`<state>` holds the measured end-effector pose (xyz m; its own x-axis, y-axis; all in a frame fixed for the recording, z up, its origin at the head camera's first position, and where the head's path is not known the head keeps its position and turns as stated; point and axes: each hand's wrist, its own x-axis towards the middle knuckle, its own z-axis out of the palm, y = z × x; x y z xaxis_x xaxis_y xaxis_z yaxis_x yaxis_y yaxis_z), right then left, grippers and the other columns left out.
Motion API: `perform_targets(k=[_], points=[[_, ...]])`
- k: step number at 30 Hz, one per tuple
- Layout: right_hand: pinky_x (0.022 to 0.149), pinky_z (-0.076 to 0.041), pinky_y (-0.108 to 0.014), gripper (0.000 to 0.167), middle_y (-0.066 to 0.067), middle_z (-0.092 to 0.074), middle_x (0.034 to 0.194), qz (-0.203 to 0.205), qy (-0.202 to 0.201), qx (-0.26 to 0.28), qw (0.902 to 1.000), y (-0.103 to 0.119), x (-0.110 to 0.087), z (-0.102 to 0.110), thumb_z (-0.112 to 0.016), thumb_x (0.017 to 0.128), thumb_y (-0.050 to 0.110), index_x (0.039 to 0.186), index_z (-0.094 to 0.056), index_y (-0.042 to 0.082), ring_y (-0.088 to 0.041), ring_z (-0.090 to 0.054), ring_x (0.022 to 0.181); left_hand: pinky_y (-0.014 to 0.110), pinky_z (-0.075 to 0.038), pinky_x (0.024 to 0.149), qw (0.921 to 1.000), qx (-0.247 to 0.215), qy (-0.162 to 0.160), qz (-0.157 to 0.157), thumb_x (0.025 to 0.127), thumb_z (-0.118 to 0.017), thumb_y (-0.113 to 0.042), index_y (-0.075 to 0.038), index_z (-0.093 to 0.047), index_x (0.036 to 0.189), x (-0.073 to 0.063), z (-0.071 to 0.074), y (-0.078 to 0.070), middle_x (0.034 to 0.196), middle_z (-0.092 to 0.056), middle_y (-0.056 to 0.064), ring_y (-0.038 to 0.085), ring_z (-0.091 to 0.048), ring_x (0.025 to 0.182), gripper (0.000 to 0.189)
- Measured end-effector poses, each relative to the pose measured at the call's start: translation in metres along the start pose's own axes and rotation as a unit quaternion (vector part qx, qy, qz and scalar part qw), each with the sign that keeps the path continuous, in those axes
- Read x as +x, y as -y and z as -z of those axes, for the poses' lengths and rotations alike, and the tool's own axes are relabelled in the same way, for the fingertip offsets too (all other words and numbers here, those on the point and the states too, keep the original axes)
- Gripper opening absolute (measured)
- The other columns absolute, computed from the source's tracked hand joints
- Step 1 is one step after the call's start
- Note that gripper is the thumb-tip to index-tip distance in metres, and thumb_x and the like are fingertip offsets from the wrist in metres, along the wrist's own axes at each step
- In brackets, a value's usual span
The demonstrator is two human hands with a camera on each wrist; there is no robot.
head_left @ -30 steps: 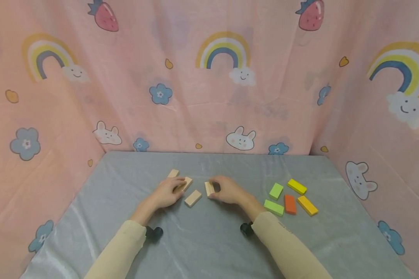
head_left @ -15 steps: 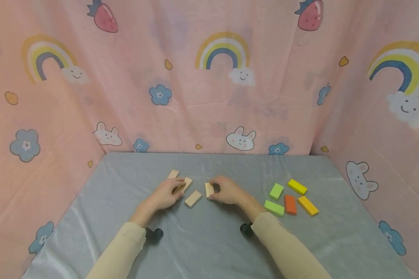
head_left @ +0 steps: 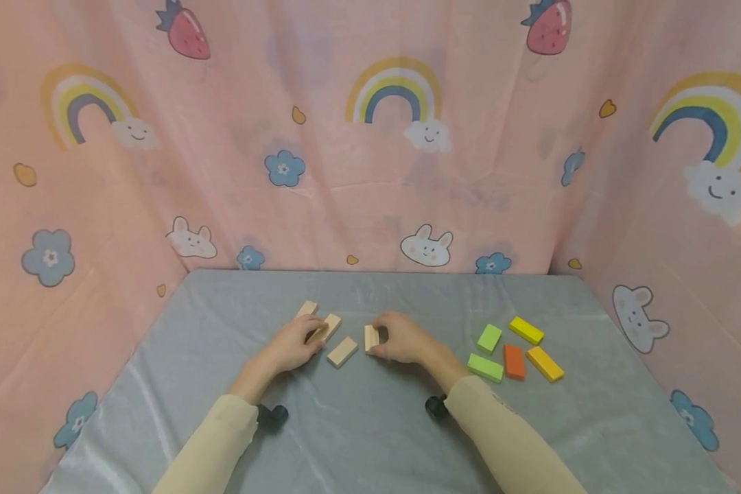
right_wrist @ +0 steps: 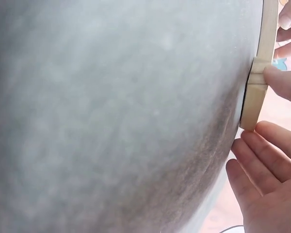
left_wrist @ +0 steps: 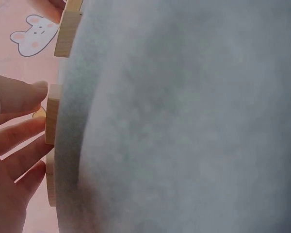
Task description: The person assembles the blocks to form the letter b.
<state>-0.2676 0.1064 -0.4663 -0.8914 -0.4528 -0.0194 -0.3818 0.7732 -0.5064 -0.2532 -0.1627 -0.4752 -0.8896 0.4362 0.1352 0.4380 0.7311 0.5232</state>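
Observation:
Several plain wooden blocks lie at the middle left of the table in the head view. My left hand (head_left: 296,341) holds one wooden block (head_left: 330,328) between thumb and fingers; its near part is hidden by the hand. In the left wrist view the thumb lies by the top end of that block (left_wrist: 52,116). My right hand (head_left: 403,337) pinches what looks like two wooden blocks (head_left: 371,339) side by side, thumb at the near end and fingers at the far end. A loose wooden block (head_left: 342,352) lies flat between the hands.
Another wooden block (head_left: 307,309) lies beyond my left hand. To the right are two green blocks (head_left: 485,368), an orange-red block (head_left: 514,361) and two yellow blocks (head_left: 545,363). A grey cloth (head_left: 370,439) covers the table; a pink printed curtain (head_left: 333,206) hangs behind it.
Both hands stay almost still with the blocks they hold. The whole head view shifts very slightly; the loose blocks keep their places.

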Motion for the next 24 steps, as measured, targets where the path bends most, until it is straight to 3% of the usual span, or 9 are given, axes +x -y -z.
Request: perform_targets(k=[6,13,20,24], points=[[0.104,-0.048,-0.047,0.051,-0.011,-0.065,0.127,-0.006,0.005,-0.004,1.0,0.002,-0.004,0.003,-0.083,0.085,0.032,0.125,-0.07,0.003,-0.03,-0.06,0.121,0.05,-0.048,0.102,0.9999,-0.001,-0.01,-0.009,0.095,-0.071,-0.01,0.001,-0.068,0.125,0.0,-0.001,-0.001,0.131,-0.063,0.015,0.033,-0.061,0.12,0.032],[0.101,-0.05,-0.045,0.053,-0.008,-0.064,0.121,-0.003,0.016,-0.009,0.9998,0.006,-0.01,0.008,-0.083,0.085,0.034,0.125,-0.07,0.003,-0.026,-0.061,0.114,0.042,-0.051,0.088,1.0,0.008,0.002,-0.001,0.095,-0.071,-0.014,0.001,-0.068,0.126,0.0,-0.002,-0.002,0.129,-0.064,0.011,0.022,-0.059,0.099,0.034],[0.097,-0.052,-0.044,0.049,-0.004,-0.064,0.116,0.013,0.004,-0.003,0.9999,0.007,-0.017,0.013,-0.084,0.085,0.033,0.123,-0.071,0.004,-0.022,-0.061,0.109,0.052,-0.043,0.109,0.9999,0.0,0.007,-0.009,0.096,-0.07,-0.013,0.001,-0.067,0.13,0.001,-0.002,0.002,0.14,-0.06,0.014,0.035,-0.055,0.13,0.037],[0.095,-0.052,-0.042,0.047,-0.001,-0.063,0.111,0.02,0.002,-0.006,0.9998,0.008,-0.022,0.014,-0.083,0.085,0.034,0.121,-0.072,0.006,-0.02,-0.06,0.105,0.053,-0.039,0.112,0.9997,0.006,0.016,-0.017,0.097,-0.069,-0.013,0.001,-0.067,0.131,0.001,-0.002,0.004,0.142,-0.059,0.015,0.037,-0.052,0.134,0.037]])
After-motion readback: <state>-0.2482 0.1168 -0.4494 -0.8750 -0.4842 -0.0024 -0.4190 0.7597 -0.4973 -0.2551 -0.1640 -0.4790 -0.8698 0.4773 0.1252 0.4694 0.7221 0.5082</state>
